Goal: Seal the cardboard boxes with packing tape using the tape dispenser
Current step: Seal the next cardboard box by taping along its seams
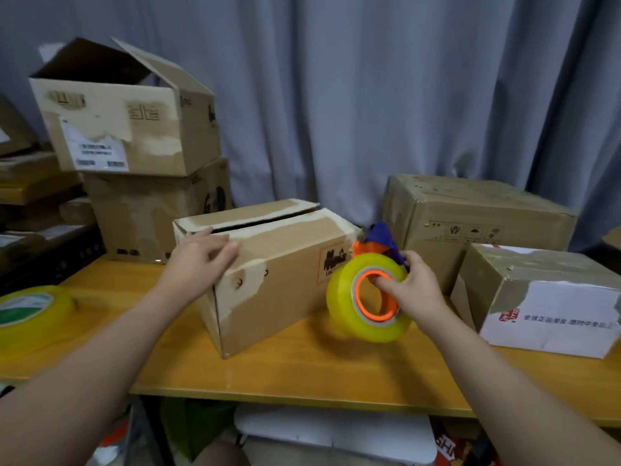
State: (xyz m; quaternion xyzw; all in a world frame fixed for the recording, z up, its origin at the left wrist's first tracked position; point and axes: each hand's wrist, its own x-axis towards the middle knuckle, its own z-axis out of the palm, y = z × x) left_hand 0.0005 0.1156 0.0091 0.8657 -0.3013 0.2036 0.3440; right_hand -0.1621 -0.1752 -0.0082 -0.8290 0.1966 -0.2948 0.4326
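Observation:
A brown cardboard box (282, 274) stands in the middle of the wooden table, its two top flaps folded down with a dark gap between them. My left hand (198, 260) rests on the near top flap at the box's left end, fingers loosely bent. My right hand (413, 290) grips the tape dispenser (368, 294), a yellow tape roll on an orange core with a purple and orange head, thumb hooked inside the core. The dispenser hangs just right of the box, slightly above the table.
A second yellow tape roll (30, 314) lies at the table's left edge. Two stacked boxes (134, 156) stand at the back left, the upper one open. A closed box (477, 223) and a white-fronted box (544, 297) occupy the right. A grey curtain hangs behind.

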